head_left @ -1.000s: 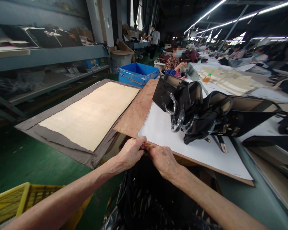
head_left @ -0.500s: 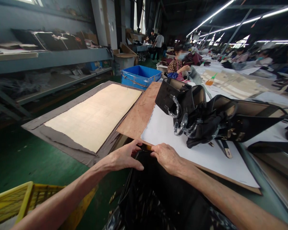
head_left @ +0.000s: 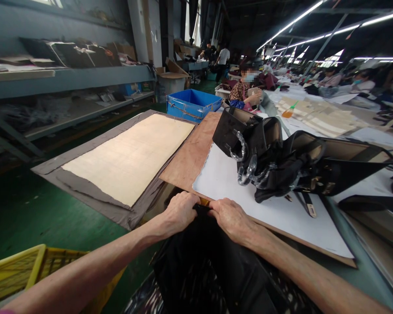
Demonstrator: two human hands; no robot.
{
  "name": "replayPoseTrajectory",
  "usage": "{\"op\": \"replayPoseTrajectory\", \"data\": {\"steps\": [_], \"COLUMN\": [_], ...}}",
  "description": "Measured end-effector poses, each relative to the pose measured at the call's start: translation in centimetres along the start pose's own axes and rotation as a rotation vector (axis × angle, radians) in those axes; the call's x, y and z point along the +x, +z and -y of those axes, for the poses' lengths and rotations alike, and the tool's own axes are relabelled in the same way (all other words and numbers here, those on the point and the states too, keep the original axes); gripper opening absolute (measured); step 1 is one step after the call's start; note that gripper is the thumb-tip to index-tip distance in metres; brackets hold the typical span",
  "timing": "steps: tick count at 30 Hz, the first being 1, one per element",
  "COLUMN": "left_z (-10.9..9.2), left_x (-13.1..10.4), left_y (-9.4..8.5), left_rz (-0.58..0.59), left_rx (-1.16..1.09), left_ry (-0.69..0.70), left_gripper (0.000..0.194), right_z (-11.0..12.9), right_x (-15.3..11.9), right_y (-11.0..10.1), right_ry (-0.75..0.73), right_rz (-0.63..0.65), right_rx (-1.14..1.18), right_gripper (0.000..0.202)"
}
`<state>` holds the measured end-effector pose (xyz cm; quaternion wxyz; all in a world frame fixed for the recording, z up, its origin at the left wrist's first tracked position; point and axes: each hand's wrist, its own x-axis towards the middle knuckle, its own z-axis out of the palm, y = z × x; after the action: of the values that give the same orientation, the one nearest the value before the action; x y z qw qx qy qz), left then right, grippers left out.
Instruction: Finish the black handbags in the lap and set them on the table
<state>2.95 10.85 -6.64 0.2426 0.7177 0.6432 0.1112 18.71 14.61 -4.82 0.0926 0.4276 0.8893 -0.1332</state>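
Both my hands are closed on the upper edge of a black bag [head_left: 205, 244] held upright in front of me, against the table's near edge. My left hand [head_left: 180, 212] grips the edge at its left, and my right hand [head_left: 231, 219] pinches it a short way to the right. My fingertips are partly hidden, and the bag's dark lower part blends into patterned clothing beneath. Just beyond my hands, several black handbags [head_left: 278, 165] with plastic-wrapped handles rest on a white sheet [head_left: 222, 174].
Left of the table lies a cream panel [head_left: 131, 157] on grey cloth. A blue bin [head_left: 193, 102] stands behind it, and a yellow crate [head_left: 42, 270] sits at lower left. Across the table a masked person [head_left: 244, 89] holds a small light-coloured piece.
My left hand, spread open before, has come down and closed on the bag's edge. My right hand keeps its grip. The bag's front now hangs more loosely and lower.
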Motion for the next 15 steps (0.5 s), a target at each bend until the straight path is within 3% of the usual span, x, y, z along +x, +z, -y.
{"op": "replayPoseTrajectory", "data": {"steps": [7,12,15], "left_z": [1.4,1.5,1.3], "left_x": [0.6,0.9,0.1], "left_y": [0.7,0.4,0.2], "left_rz": [0.065,0.060,-0.010], "left_rx": [-0.370,-0.343,-0.300], "left_ry": [-0.081,-0.044,-0.017], "left_gripper": [0.020,0.014,0.012], "right_z": [-1.1,-1.0,-0.4], "right_x": [-0.4,-0.3,-1.0], "right_y": [0.3,0.0,0.4], "right_ry": [-0.088,-0.049,-0.121], "right_rz": [-0.015,0.011,-0.063], "right_rx": [0.109,0.102,0.054], "right_gripper": [0.021,0.024,0.029]}}
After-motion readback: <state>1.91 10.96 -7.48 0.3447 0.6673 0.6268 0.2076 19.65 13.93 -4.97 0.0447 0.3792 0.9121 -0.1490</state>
